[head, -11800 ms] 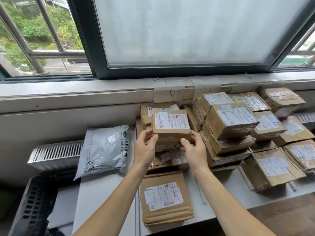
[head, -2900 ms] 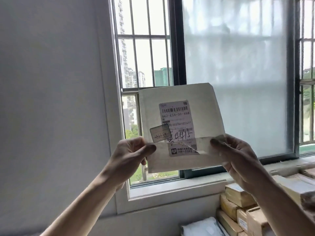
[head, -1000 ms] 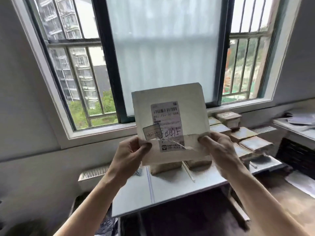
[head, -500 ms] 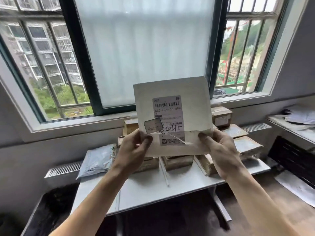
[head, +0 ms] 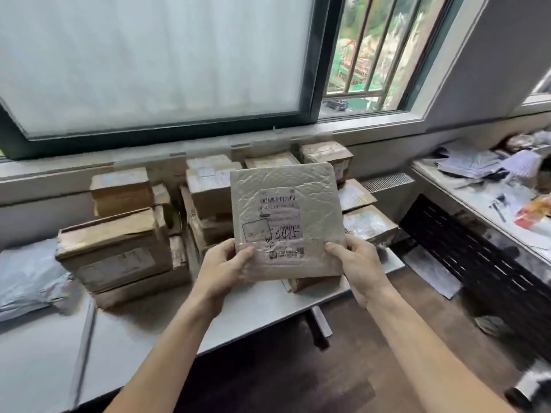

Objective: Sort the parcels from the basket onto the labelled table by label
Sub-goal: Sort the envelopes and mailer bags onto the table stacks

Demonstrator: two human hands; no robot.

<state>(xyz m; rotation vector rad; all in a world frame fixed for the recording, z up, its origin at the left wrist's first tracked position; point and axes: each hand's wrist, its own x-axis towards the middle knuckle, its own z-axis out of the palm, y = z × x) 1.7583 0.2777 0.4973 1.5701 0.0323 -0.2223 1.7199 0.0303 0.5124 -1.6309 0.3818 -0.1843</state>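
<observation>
A flat, pale padded envelope parcel [head: 286, 216] with a barcode label and handwritten digits is held upright in front of me. My left hand [head: 222, 271] pinches its lower left corner and my right hand [head: 359, 263] pinches its lower right corner. Behind it the white table [head: 247, 311] carries stacks of brown cardboard parcels [head: 119, 248] under paper labels [head: 179, 158] taped along the window sill. The basket is out of view.
A grey plastic mailer [head: 26, 275] lies at the table's left end. A second, cluttered table [head: 489, 201] with papers runs along the right wall, above a dark radiator grille [head: 477, 254]. Dark wooden floor [head: 343, 368] shows below my arms.
My view has tilted down and closer to the table, so the parcel stacks now fill the middle. Both hands keep the same hold on the envelope, now lower over the table.
</observation>
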